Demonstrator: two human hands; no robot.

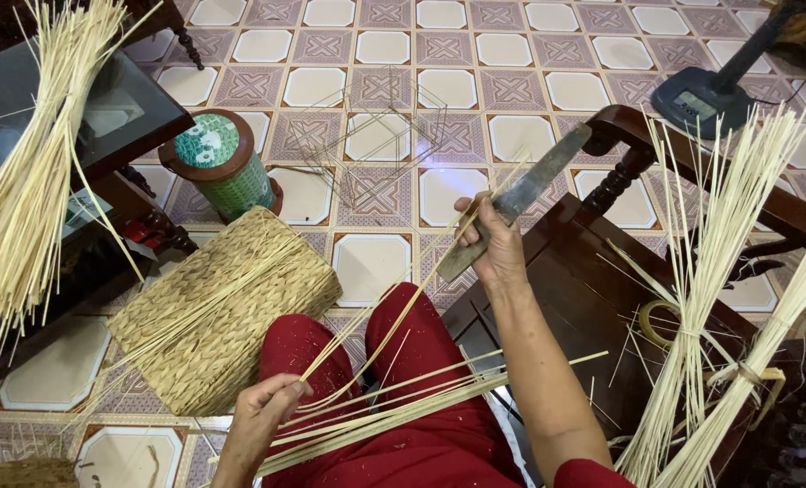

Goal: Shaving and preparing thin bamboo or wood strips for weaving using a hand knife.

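Observation:
My right hand point(495, 242) grips the wooden handle of a broad knife point(537, 183), its blade pointing up and to the right. My left hand point(267, 411) pinches the near end of a thin pale bamboo strip point(394, 316) that runs diagonally up to the knife. Several more long strips point(403, 407) lie across my lap, over red trousers point(421, 443).
A woven straw basket point(213, 307) rests by my left knee. A green stool point(220, 163) stands on the tiled floor, near a thin wire frame point(376, 136). Bundles of strips lean at left point(23, 181) and right point(719, 298). A dark wooden chair point(593, 280) is on my right.

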